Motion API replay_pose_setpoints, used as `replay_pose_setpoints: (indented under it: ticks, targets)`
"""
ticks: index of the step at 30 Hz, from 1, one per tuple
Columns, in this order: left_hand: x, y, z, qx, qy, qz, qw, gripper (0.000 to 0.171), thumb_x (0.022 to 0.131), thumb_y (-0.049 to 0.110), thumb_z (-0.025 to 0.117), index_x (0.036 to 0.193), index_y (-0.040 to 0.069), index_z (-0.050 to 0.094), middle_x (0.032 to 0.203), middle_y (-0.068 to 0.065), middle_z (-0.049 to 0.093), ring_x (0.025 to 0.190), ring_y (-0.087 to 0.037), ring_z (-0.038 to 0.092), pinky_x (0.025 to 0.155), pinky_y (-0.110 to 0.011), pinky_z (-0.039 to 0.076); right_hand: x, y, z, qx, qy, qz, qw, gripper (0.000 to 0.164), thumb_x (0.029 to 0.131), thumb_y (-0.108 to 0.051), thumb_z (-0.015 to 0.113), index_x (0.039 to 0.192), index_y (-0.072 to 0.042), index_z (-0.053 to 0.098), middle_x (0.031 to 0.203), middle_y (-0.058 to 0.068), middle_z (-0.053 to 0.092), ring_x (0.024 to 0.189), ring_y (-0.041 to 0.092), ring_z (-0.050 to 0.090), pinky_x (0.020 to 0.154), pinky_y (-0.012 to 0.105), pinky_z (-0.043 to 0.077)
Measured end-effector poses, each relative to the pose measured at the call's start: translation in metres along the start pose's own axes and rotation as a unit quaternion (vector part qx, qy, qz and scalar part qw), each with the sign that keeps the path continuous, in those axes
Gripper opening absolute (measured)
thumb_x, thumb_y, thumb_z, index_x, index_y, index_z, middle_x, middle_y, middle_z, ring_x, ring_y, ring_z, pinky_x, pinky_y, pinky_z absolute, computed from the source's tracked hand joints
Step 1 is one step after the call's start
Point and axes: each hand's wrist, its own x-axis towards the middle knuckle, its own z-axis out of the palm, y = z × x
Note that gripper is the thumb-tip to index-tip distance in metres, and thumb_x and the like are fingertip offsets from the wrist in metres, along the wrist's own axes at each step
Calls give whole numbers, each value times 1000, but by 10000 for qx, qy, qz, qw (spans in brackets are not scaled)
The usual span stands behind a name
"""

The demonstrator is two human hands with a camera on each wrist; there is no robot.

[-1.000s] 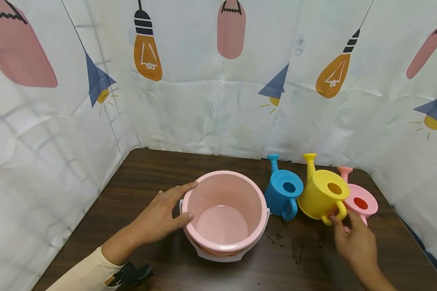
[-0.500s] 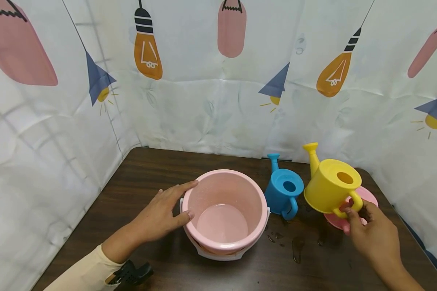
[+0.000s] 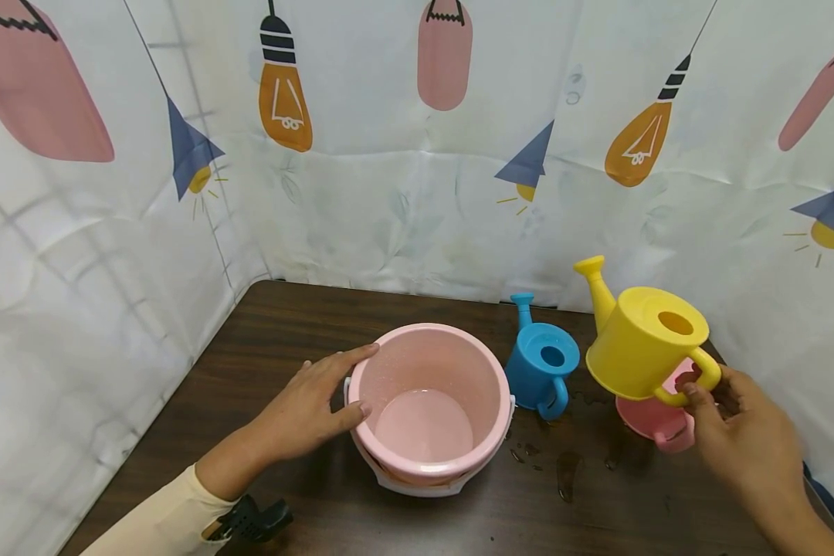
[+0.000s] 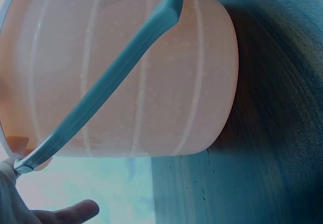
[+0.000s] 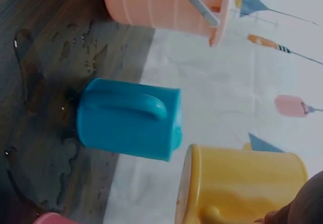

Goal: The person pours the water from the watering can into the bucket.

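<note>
My right hand (image 3: 754, 432) grips the handle of a yellow watering can (image 3: 639, 344), holding it up off the table. The can's spout points to the upper left, and it hides part of a pink watering can (image 3: 649, 421) behind it. A blue watering can (image 3: 538, 367) stands upright between the yellow one and a pink bucket (image 3: 427, 463). On the bucket's left rim rests my left hand (image 3: 299, 421), thumb and fingers spread. In the right wrist view the yellow can (image 5: 247, 183) is at the lower right, with the blue can (image 5: 126, 123) nearby.
The dark wooden table (image 3: 306, 324) carries wet spots and a small puddle (image 3: 568, 475) right of the bucket. Behind it hangs a white printed curtain (image 3: 361, 208). The bucket's pale handle (image 4: 111, 82) hangs down along its side.
The right hand has lifted the yellow watering can and carried it up and to the right, in front of the pink can. The left hand stays on the bucket rim.
</note>
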Motion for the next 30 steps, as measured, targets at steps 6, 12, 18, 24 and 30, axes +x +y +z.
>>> replay_pose_setpoints:
  ticks: [6,12,18,24,30]
  targets:
    - [0,-1,0,9,18,22,10000,73,93,47,68,158,36,37,153,-3,49,141,-31,45,106,-80,19,2,-8,-6,210,157,-269,9993,35,99,-12,67,125,11,61,108,33,69,78,-30,36,57,4,36]
    - [0,-1,0,2,15,14,10000,74,92,46,69,158,36,37,153,-3,49,140,-31,45,106,-80,19,6,-16,-12,453,394,-432,9973,30,96,-9,70,123,4,66,95,-30,64,75,-28,46,57,5,40]
    - [0,-1,0,3,3,17,10000,74,92,47,68,158,37,36,153,0,49,140,-30,45,107,-79,20,6,-24,-16,551,419,-511,9963,30,95,-6,70,124,2,67,95,-44,48,77,-30,48,59,3,42]
    - [0,-1,1,-25,9,-7,10000,74,92,47,69,158,37,36,154,1,48,141,-30,44,107,-79,19,7,-31,-18,613,269,-609,9959,32,97,-5,67,129,-1,65,100,-26,64,78,-29,50,61,2,43]
    - [0,-1,1,-30,12,2,10000,75,92,45,69,158,38,35,154,1,48,141,-30,44,106,-80,19,6,-36,-18,893,282,-969,9909,33,96,1,66,128,1,65,102,-45,51,79,-27,54,65,1,44]
